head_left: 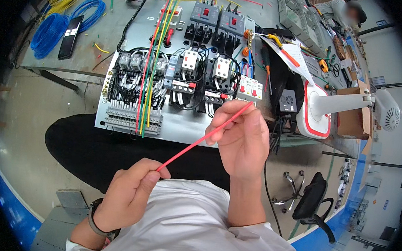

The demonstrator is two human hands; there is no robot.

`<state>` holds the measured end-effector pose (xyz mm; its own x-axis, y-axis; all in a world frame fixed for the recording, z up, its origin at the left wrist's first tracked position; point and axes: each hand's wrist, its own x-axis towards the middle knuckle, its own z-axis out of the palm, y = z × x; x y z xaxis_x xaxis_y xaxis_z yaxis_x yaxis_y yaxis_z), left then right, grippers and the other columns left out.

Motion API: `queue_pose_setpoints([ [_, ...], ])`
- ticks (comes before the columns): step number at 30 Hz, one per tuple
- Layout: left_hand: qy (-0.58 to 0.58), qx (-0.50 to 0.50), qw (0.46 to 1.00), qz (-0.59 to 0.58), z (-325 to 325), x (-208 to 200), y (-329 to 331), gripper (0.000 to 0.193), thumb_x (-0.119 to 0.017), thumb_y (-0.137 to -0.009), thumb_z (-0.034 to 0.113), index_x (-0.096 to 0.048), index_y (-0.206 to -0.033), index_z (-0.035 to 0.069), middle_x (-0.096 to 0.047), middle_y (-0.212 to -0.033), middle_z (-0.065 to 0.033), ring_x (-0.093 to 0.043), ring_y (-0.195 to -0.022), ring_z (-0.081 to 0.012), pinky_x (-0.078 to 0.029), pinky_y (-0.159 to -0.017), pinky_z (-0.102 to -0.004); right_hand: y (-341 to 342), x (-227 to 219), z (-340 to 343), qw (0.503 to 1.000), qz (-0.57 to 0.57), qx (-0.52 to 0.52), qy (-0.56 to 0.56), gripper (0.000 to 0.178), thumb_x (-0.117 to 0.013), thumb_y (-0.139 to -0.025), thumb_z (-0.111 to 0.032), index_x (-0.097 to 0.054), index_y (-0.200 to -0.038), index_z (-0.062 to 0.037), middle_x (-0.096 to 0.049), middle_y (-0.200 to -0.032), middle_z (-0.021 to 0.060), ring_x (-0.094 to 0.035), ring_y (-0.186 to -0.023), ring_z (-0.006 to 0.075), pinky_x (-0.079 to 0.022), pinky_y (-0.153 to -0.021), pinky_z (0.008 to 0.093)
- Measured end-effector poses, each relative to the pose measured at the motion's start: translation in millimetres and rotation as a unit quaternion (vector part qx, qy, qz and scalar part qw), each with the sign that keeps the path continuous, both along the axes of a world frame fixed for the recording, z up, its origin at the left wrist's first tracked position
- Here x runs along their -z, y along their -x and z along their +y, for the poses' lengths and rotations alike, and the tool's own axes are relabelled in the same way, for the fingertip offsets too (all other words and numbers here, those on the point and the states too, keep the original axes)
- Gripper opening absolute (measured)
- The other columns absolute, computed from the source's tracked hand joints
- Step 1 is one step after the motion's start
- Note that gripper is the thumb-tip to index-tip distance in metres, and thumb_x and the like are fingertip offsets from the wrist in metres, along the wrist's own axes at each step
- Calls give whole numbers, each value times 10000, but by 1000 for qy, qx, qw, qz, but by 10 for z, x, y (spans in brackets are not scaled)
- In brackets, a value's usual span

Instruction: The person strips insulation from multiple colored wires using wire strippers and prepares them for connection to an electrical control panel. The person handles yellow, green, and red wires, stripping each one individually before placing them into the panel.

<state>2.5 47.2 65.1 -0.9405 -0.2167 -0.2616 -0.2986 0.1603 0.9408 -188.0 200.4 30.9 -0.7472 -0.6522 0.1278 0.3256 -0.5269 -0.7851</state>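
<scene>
A straight length of red wire (195,144) runs slantwise between my two hands, in front of my body. My left hand (133,193) pinches its lower end between thumb and forefinger. Higher up and to the right, my right hand (244,140) has its fingers curled around the other end. Just beyond lies a metal mounting panel (178,124) with relays, contactors, terminal blocks and black breakers (205,13) fixed to it. Several red, yellow and green wires (155,66) lie lengthwise over the panel's left part, across the relays and the grey terminal strip (134,118).
Blue wire coils (50,35) and a phone (70,37) lie on the bench at left. On the right are a white fan (337,104), a cardboard box (351,112), screwdrivers (290,58) and paper. A black office chair (314,198) stands at lower right. Another person sits at far right.
</scene>
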Motion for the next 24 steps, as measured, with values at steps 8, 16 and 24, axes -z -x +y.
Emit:
queue_pose_setpoints([
  [8, -79, 3, 996, -46, 28, -69, -119, 238, -481, -1074, 165, -656, -1015, 15, -460, -620, 20, -381, -544, -41, -311, -509, -231, -21, 100, 113, 995, 82, 25, -41, 331, -584, -1042, -243, -630, -1170, 59, -689, -914, 147, -667, -786, 244, -558, -710, 375],
  [16, -9, 48, 999, -19, 50, -26, -158, 163, -502, -1055, 117, -625, -1069, 11, -598, -681, -110, -547, -493, -179, -374, -489, -288, -37, 137, 154, 988, 106, 72, -88, 310, -617, -1024, -214, -665, -1096, 84, -700, -875, 159, -676, -745, 236, -562, -691, 357],
  [24, -27, 44, 998, -27, 61, -6, -169, 171, -491, -1062, 123, -617, -1074, 7, -591, -689, -106, -542, -488, -176, -378, -488, -287, 7, 109, 205, 994, 62, 10, -86, 314, -659, -998, -169, -656, -1167, 96, -724, -911, 181, -701, -775, 221, -583, -725, 337],
])
